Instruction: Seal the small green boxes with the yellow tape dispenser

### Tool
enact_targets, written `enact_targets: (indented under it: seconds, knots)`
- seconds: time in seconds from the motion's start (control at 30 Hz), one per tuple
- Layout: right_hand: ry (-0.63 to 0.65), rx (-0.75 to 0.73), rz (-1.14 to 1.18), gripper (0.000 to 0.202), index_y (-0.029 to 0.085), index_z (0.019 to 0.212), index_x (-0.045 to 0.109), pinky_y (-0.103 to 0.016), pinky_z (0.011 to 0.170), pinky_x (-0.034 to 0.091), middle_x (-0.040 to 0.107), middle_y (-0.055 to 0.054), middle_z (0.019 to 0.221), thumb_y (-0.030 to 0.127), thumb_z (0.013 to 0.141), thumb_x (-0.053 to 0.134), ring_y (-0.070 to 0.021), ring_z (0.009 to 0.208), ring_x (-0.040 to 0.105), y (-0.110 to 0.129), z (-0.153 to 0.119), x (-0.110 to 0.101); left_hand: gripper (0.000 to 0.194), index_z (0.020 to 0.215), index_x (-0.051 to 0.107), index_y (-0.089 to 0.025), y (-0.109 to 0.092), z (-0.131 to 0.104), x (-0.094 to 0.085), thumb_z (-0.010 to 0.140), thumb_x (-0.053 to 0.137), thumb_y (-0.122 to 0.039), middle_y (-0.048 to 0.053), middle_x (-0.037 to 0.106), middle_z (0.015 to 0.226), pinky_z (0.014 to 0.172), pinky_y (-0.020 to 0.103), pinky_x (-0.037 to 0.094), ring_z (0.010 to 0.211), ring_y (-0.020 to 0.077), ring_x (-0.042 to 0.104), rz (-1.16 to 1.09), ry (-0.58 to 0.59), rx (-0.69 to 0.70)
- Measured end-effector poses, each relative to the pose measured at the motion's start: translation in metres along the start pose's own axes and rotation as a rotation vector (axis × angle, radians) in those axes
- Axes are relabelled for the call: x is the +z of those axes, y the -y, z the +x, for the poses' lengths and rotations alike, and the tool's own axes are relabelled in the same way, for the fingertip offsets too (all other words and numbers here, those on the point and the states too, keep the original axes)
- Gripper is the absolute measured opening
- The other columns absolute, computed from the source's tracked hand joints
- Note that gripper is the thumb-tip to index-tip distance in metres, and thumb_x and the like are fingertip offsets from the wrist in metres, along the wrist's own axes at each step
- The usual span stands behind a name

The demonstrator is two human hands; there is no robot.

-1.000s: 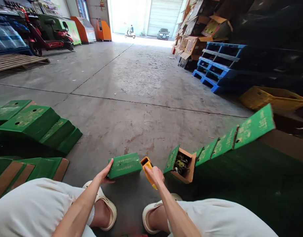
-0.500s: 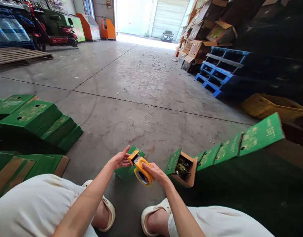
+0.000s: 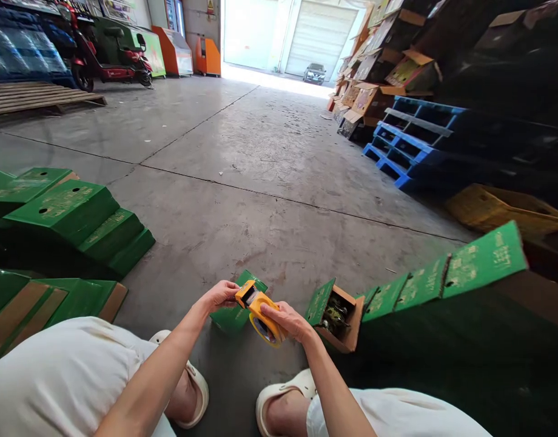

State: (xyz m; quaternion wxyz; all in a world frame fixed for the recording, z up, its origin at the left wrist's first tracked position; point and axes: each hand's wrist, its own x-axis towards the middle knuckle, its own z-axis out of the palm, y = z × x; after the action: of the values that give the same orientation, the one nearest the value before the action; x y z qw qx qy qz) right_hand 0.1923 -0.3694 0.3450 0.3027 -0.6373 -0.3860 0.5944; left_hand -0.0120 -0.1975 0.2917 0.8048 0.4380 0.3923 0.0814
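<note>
A yellow tape dispenser [image 3: 263, 315] with a roll of tape in it is gripped by my right hand [image 3: 285, 318], above the floor between my feet. At the dispenser's front end, my left hand [image 3: 222, 294] has its fingers pinched together; whatever lies between the fingertips is too small to make out. Right below and behind the dispenser stands a small green carton [image 3: 233, 318], partly covered by it and my left hand. To the right is an open green carton [image 3: 349, 328] with dark greenish contents, its flap standing up.
Green cartons [image 3: 60, 209] are stacked at the left, and a row of green cartons [image 3: 479, 258] runs along the right. Farther right are blue pallets [image 3: 401, 139], a yellow crate [image 3: 497, 206] and piled cardboard boxes [image 3: 365, 100]. A red scooter [image 3: 110, 67] stands far left.
My left hand's fingers have gone from spread to pinched together at the front of the dispenser. The dispenser stays in my right hand, barely moved. The view has shifted slightly.
</note>
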Motion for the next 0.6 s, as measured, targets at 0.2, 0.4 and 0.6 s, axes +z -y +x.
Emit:
enact_targets:
  seconds: [0.2, 0.4, 0.6]
  knots:
    - [0.022, 0.139, -0.099, 0.067, 0.015, 0.084, 0.072, -0.024, 0.054, 0.041, 0.067, -0.002, 0.073, 0.081, 0.072, 0.075, -0.0131, 0.061, 0.054, -0.007, -0.006, -0.025, 0.057, 0.075, 0.076, -0.014, 0.007, 0.014, -0.034, 0.043, 0.099, -0.056, 0.001, 0.07, 0.064, 0.061, 0.026, 0.051, 0.058, 0.0129, 0.063, 0.119, -0.22, 0.108]
    - [-0.015, 0.265, -0.288, 0.056, 0.019, 0.072, 0.067, -0.026, 0.052, 0.043, 0.063, -0.002, 0.065, 0.074, 0.078, 0.074, -0.0144, 0.059, 0.051, -0.036, -0.017, -0.052, 0.047, 0.069, 0.072, -0.017, 0.013, 0.032, -0.075, 0.058, 0.086, -0.061, 0.0, 0.065, 0.057, 0.059, 0.027, 0.047, 0.053, 0.0121, 0.056, 0.252, -0.437, 0.238]
    - [0.056, 0.243, -0.117, 0.049, 0.017, 0.083, 0.067, -0.025, 0.055, 0.047, 0.068, -0.005, 0.077, 0.065, 0.087, 0.071, -0.014, 0.062, 0.055, -0.044, -0.018, -0.047, 0.046, 0.078, 0.077, -0.018, 0.02, 0.057, -0.081, 0.066, 0.074, -0.062, 0.001, 0.068, 0.064, 0.059, 0.026, 0.042, 0.06, 0.0148, 0.057, 0.379, -0.465, 0.345]
